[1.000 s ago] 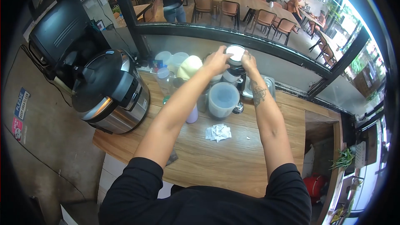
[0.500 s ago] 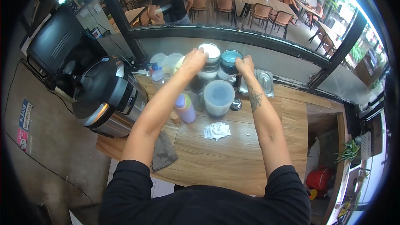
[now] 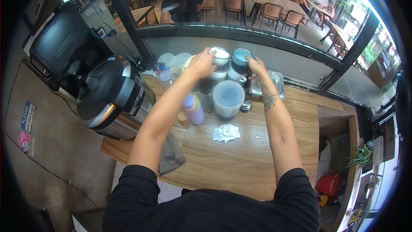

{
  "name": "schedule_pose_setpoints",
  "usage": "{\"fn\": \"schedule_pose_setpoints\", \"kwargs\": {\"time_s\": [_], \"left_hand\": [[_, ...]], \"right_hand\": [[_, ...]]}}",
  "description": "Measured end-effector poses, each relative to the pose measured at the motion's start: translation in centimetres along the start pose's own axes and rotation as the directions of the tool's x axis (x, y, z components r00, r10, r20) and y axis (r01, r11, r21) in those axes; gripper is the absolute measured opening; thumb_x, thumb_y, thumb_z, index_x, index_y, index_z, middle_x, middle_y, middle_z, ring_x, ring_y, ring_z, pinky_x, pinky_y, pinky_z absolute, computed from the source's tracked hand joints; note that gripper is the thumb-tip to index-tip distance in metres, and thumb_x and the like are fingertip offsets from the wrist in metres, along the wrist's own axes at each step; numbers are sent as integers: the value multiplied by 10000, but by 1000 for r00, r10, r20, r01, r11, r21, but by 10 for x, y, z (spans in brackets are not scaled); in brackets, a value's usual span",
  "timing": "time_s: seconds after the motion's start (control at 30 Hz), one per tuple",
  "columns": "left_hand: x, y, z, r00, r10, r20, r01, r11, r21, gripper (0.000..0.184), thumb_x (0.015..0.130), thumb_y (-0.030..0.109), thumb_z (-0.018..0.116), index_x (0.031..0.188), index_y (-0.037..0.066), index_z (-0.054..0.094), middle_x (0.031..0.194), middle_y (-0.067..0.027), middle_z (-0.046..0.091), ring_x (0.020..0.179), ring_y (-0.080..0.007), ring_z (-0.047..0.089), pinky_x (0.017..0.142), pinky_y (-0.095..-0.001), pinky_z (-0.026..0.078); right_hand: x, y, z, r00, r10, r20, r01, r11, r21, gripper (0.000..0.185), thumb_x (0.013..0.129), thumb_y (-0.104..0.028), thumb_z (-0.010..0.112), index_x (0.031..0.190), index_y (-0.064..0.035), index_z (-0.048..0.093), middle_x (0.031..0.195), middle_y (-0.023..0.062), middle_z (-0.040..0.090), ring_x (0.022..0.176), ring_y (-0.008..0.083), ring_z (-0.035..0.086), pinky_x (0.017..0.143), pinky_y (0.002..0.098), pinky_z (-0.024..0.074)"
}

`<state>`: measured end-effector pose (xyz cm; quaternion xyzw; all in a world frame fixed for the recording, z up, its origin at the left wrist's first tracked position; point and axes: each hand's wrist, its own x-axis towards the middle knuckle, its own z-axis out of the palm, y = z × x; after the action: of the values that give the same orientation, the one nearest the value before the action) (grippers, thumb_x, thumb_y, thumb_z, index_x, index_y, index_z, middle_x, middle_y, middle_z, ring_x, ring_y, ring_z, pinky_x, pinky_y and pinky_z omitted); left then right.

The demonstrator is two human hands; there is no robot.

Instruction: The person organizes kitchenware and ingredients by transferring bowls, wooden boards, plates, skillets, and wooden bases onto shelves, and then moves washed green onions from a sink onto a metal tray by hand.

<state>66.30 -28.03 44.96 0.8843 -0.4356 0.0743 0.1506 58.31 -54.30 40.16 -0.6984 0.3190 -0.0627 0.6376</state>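
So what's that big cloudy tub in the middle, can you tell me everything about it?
The tub is round and wide-mouthed, in what looks like translucent plastic, with a bluish-grey, darker look lower down. It stands upright on the wooden table, in front of the white-topped jar and the blue-topped jar. A metal bell sits by its right side, and white packets lie nearer the person. Neither hand touches it. Whether it is lidded or holds anything is unclear.
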Motion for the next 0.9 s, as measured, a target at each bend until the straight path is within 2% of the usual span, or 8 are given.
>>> {"fn": "schedule_pose_setpoints", "kwargs": {"time_s": [0.03, 0.2, 0.27, 0.33, 0.53, 0.63, 0.7, 0.9], "left_hand": [[-3, -1, -2, 1000, -10, -26, 9, 1000, -20, 595, 881, 242, 725, 1408, 57, 521, 1476, -239, 455, 1251, -444, 567, 1055, -497, 483], [-34, 7, -30, 988, -64, -140, 43, 989, -145, 582, 878, 232, 717, 1395, 42, 526, 1481, -243, 443, 1269, -423, 558, 1048, -477, 486], [-52, 9, -40, 977, -60, -204, 20, 982, -189, 578, 882, 236, 717, 1392, 38, 530, 1473, -243, 453, 1275, -426, 552, 1051, -474, 482], [-76, 11, -50, 941, -57, -332, -31, 966, -255, 537, 891, 224, 719, 1368, 34, 564, 1454, -211, 485, 1101, -355, 650, 954, -441, 536], [-130, 3, -69, 932, -85, -353, -24, 955, -296, 506, 875, 172, 736, 1331, 8, 590, 1370, -205, 553, 1000, -282, 676, 864, -383, 560], [-137, -5, -69, 930, -121, -347, 10, 953, -304, 498, 877, 169, 738, 1327, 13, 594, 1343, -187, 570, 994, -258, 674, 832, -371, 560], [-140, -2, -69, 930, -133, -341, 24, 952, -306, 487, 880, 166, 735, 1324, 19, 597, 1346, -177, 567, 992, -251, 673, 820, -366, 559], [-139, 5, -65, 930, -134, -341, 20, 948, -316, 465, 889, 160, 728, 1320, 38, 601, 1365, -157, 559, 984, -236, 672, 795, -346, 555]], "right_hand": [[-7, -6, 0, 999, 33, -39, -34, 999, -25, 896, 905, -599, 613, 1572, -68, 338, 1454, 223, 528, 1296, 420, 545, 902, 619, 533], [28, 2, -19, 996, 10, -85, -35, 955, -295, 974, 913, -756, 437, 1576, -50, 328, 1523, 250, 452, 1306, 449, 527, 938, 621, 503], [18, 2, -20, 998, 69, 2, -69, 997, -37, 952, 930, -765, 397, 1609, -111, 260, 1602, 244, 319, 1336, 497, 477, 1015, 597, 451], [7, 0, -22, 995, 90, 52, -94, 991, 94, 943, 939, -770, 377, 1625, -141, 226, 1641, 241, 253, 1350, 521, 453, 1053, 585, 425], [9, 7, -23, 999, 18, 39, -13, 993, -118, 800, 950, -579, 562, 1496, -5, 449, 1457, 235, 515, 1279, 407, 545, 969, 507, 507], [20, 16, -14, 998, -51, -41, 39, 966, -256, 625, 911, -404, 635, 1321, 64, 589, 1221, 193, 653, 1138, 326, 624, 859, 455, 553], [34, 38, -8, 971, -197, -136, 142, 932, -332, 507, 799, -307, 615, 1060, 120, 695, 965, 250, 718, 845, 308, 719, 620, 407, 578], [15, 23, -7, 984, -132, -119, 78, 921, -381, 451, 796, -272, 583, 1028, 100, 689, 997, 234, 714, 867, 296, 717, 660, 400, 589]]}}
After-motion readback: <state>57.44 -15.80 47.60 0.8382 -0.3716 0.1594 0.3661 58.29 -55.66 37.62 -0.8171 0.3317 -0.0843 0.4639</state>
